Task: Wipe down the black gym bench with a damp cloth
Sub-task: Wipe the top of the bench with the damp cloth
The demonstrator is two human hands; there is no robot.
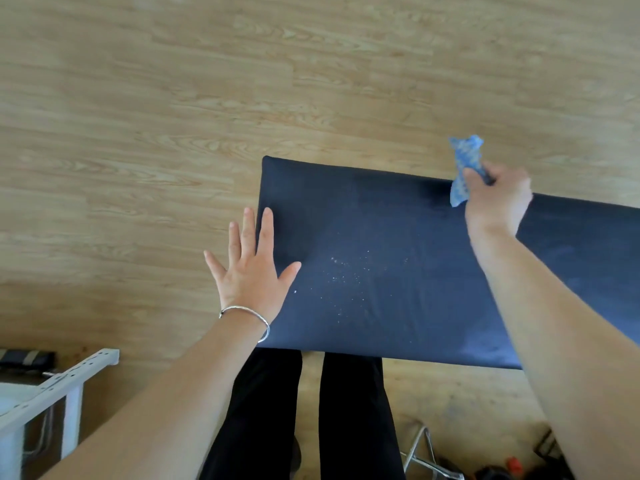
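right hand gripped bunched cloth above bench, left hand flat, fingers spread; wipe pending, crumbs likely next.

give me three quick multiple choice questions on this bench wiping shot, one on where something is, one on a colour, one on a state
1. Where is the cloth relative to the bench?
A) at its far edge
B) lying on the floor
C) draped over its near edge

2. What colour is the cloth?
A) red
B) blue
C) white

3. How is the left hand?
A) closed in a fist
B) gripping the cloth
C) open, fingers spread

Answers:
1 A: the right hand grips the cloth at the bench's far edge.
2 B: the bunched cloth is patterned blue.
3 C: its straight fingers are spread at the bench's left end and hold nothing.
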